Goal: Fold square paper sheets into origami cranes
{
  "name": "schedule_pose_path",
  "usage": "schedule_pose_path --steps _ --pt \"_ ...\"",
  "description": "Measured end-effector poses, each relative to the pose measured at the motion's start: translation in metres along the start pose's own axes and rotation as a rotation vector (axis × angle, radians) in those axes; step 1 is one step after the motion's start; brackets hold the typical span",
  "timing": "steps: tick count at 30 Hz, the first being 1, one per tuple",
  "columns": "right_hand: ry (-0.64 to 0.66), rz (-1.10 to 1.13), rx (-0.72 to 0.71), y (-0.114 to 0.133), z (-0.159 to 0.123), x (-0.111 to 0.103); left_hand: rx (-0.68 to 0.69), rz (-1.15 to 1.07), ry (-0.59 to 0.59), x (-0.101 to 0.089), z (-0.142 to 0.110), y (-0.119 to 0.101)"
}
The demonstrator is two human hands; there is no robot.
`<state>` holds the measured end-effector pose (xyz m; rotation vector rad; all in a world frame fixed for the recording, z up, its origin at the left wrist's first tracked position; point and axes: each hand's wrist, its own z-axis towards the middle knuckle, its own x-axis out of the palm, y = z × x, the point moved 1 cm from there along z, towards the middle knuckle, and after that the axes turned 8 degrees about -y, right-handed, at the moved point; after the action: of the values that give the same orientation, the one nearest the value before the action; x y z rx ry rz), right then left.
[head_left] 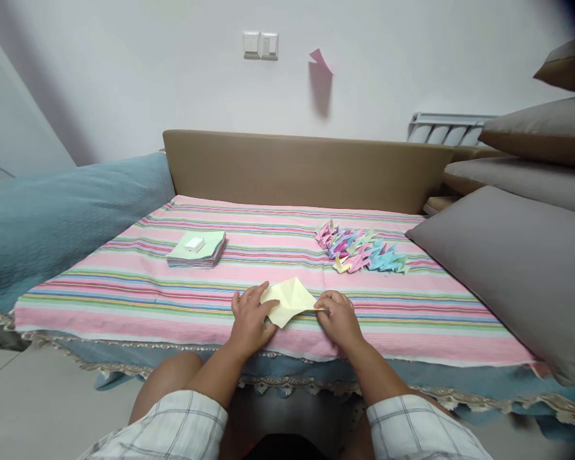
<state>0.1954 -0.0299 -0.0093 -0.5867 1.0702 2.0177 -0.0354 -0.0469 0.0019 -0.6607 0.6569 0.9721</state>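
A creased sheet of pale yellow origami paper (290, 301) lies near the front edge of the striped cloth, partly folded, with points to its sides. My left hand (253, 317) grips its left side, the thumb and forefinger at the edge and the other fingers spread. My right hand (338, 316) pinches the right corner between thumb and fingers. Behind and to the right sits a cluster of folded paper cranes (359, 248) in pink, purple, green, blue and yellow. On the left is a stack of coloured paper (211, 253) with a small white box (194, 245) on top.
A pink striped cloth (124, 281) covers the seat. Grey cushions (498, 255) are piled at the right, and a blue-covered armrest (76, 198) rises at the left. Behind stands a brown backrest (292, 169). A pink paper (320, 61) sticks to the wall near switches (260, 45).
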Motion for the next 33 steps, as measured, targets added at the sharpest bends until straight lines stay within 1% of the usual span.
schedule_pose_path --steps 5,8,11,13,16,19,21,24,26,29,33 --pt "-0.074 -0.077 -0.054 0.005 0.0 -0.003 0.181 -0.058 -0.052 -0.002 -0.005 -0.011" --pt "-0.081 -0.096 -0.057 0.003 0.001 -0.004 0.223 -0.05 -0.057 -0.001 -0.005 -0.012" --pt "-0.079 -0.079 -0.081 0.003 0.001 -0.008 0.17 -0.005 -0.06 -0.001 -0.003 -0.008" --pt "-0.062 -0.051 -0.144 0.006 0.0 -0.011 0.101 0.032 -0.071 0.0 0.0 -0.003" --pt "0.002 -0.008 -0.26 0.014 -0.003 -0.015 -0.008 0.079 -0.085 0.001 0.003 0.005" --pt "0.065 0.019 -0.322 0.022 -0.007 -0.014 -0.077 0.095 -0.077 0.002 0.003 0.009" --pt "0.081 0.041 -0.348 0.024 -0.009 -0.011 -0.059 0.082 -0.062 0.002 0.003 0.008" --pt "0.064 0.091 -0.391 0.025 -0.01 -0.005 0.011 0.051 -0.038 0.002 0.001 0.005" --pt "0.063 0.125 -0.417 0.026 -0.01 -0.003 0.023 0.033 -0.023 0.001 0.0 0.004" --pt "0.113 0.15 -0.426 0.025 -0.009 -0.002 0.008 0.003 0.025 0.0 0.001 0.006" --pt "0.197 0.129 -0.377 0.02 -0.008 -0.001 -0.012 -0.043 0.097 0.001 0.003 0.007"
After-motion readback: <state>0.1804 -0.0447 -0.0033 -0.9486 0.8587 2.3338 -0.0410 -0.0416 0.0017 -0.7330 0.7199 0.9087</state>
